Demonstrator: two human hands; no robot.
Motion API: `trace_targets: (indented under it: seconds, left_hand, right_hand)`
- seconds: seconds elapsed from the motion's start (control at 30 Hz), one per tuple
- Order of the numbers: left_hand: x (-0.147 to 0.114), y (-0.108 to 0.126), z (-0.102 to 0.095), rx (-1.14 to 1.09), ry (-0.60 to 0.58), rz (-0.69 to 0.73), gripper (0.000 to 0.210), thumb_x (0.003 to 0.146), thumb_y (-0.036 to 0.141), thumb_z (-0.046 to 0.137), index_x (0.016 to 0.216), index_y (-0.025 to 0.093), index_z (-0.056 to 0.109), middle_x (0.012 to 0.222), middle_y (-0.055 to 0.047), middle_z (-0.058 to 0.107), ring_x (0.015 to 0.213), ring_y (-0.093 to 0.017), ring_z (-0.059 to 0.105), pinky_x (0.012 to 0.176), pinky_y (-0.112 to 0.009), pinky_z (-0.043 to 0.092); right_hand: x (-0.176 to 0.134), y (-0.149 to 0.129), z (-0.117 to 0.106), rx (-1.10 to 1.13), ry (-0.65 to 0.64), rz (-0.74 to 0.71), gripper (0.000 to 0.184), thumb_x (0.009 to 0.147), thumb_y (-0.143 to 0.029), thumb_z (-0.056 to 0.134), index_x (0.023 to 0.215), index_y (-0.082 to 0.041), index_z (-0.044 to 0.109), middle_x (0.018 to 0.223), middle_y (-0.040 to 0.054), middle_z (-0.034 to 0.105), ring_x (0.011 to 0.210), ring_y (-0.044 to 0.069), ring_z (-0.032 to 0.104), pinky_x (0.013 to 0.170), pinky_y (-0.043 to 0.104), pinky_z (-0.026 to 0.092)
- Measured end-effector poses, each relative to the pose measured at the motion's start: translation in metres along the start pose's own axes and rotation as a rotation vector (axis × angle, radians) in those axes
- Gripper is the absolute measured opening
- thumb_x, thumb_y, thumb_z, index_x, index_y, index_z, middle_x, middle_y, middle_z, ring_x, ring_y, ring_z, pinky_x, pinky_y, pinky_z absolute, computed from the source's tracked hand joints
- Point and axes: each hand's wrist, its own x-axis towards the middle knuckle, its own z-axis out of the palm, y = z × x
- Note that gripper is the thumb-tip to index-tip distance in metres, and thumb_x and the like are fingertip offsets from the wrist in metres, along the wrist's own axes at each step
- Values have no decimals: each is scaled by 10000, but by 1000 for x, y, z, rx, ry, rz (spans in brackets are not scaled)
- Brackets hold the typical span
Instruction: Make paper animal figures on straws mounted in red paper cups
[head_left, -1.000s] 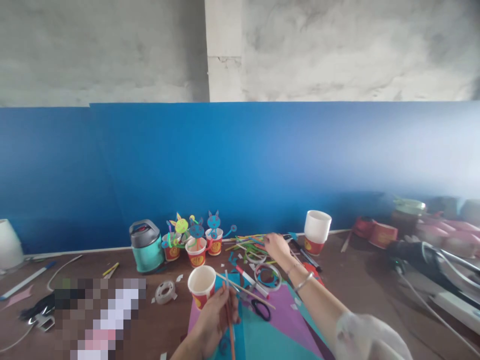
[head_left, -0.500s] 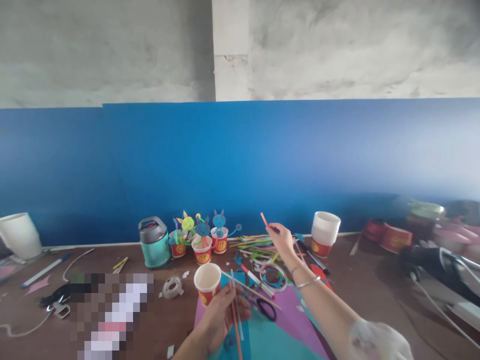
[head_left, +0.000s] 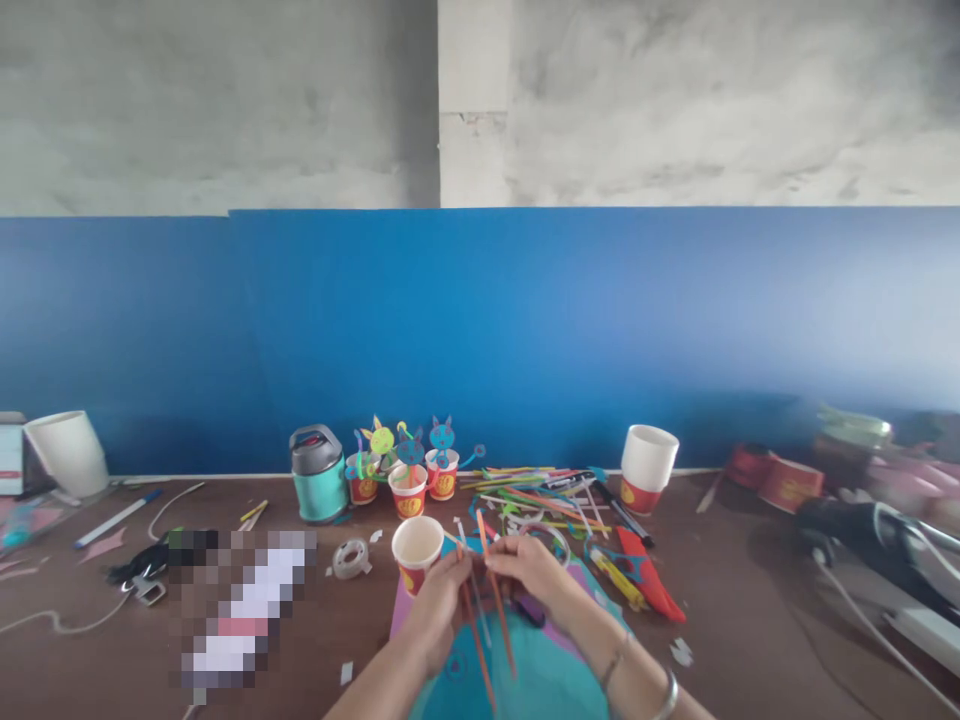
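My left hand (head_left: 444, 608) is closed around an orange straw (head_left: 478, 655) and a pale clear straw (head_left: 482, 612), which slant down over the coloured paper (head_left: 532, 680). Close beside it, my right hand (head_left: 534, 572) pinches another orange straw (head_left: 504, 620) near its upper part. An upright paper cup (head_left: 418, 545), white inside and red outside, stands just behind my left hand. Scissors (head_left: 531, 610) lie partly hidden under my right hand. Behind both hands spreads a pile of coloured straws (head_left: 525, 492).
Several red cups with paper cat figures (head_left: 409, 490) stand at the back beside a teal flask (head_left: 320, 490). A tape roll (head_left: 350, 559) lies left of the near cup. Stacked cups (head_left: 649, 465), a yellow cutter (head_left: 619, 580) and red paper (head_left: 651, 580) are to the right.
My right hand has come back from above the straw pile with an orange straw, down beside my left hand. My left hand keeps its straws. The view has shifted slightly.
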Motion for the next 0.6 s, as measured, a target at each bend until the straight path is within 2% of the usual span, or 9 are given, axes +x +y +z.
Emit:
trace_targets:
  seconds: [0.07, 0.13, 0.27, 0.33, 0.4, 0.47, 0.53, 0.6]
  left_hand:
    - [4, -2, 6, -25, 58, 5, 149, 722, 282, 708, 778, 159, 646, 753, -51, 709, 809, -240, 681, 717, -329, 504]
    - [10, -7, 9, -74, 66, 4, 164, 728, 297, 712, 798, 161, 653, 719, -45, 701, 791, -250, 680, 698, -335, 505]
    - [15, -15, 9, -130, -46, 16, 256, 694, 347, 751, 841, 156, 664, 758, -60, 711, 800, -268, 681, 689, -338, 503]
    - [14, -16, 7, -143, -95, -1, 275, 674, 348, 771, 836, 156, 661, 775, -69, 717, 812, -260, 682, 692, -326, 498]
    - [11, -15, 5, -122, -98, -41, 270, 685, 359, 763, 836, 162, 655, 773, -72, 721, 803, -250, 686, 680, -315, 492]
    - [7, -15, 5, -69, -105, -87, 268, 702, 385, 744, 827, 169, 648, 755, -72, 723, 753, -241, 691, 644, -305, 482]
    - [3, -15, 7, -5, -148, -121, 287, 706, 423, 730, 814, 172, 641, 728, -69, 722, 673, -231, 688, 609, -301, 470]
    - [0, -16, 10, 35, -199, -137, 316, 698, 454, 728, 813, 174, 635, 701, -62, 718, 612, -221, 676, 600, -303, 466]
  right_hand:
    - [-4, 10, 9, 14, -23, 11, 249, 600, -412, 660, 588, -169, 607, 448, -44, 516, 402, 82, 442, 402, 197, 315]
    - [-4, 16, 12, 17, -30, 4, 262, 577, -413, 685, 557, -175, 578, 435, -57, 489, 411, 78, 425, 415, 202, 311]
    - [-1, 22, 8, -5, -1, -16, 316, 562, -437, 711, 524, -190, 517, 421, -65, 449, 412, 88, 407, 424, 223, 317]
    - [-1, 22, 4, -25, 90, -60, 330, 623, -464, 680, 548, -199, 498, 447, -57, 451, 442, 104, 430, 445, 232, 342]
    - [-4, 21, 0, -29, 226, -175, 299, 713, -475, 623, 651, -192, 552, 550, -25, 526, 542, 137, 507, 522, 246, 410]
    - [-6, 19, -2, -8, 293, -297, 310, 782, -470, 574, 878, -182, 632, 758, 28, 630, 697, 173, 581, 635, 266, 468]
    - [-7, 18, -3, 1, 224, -331, 400, 808, -474, 554, 1076, -190, 640, 949, 70, 670, 798, 202, 615, 695, 291, 494]
    - [-7, 19, -2, -15, 131, -295, 432, 798, -484, 565, 1086, -181, 675, 972, 92, 693, 799, 223, 633, 699, 313, 505]
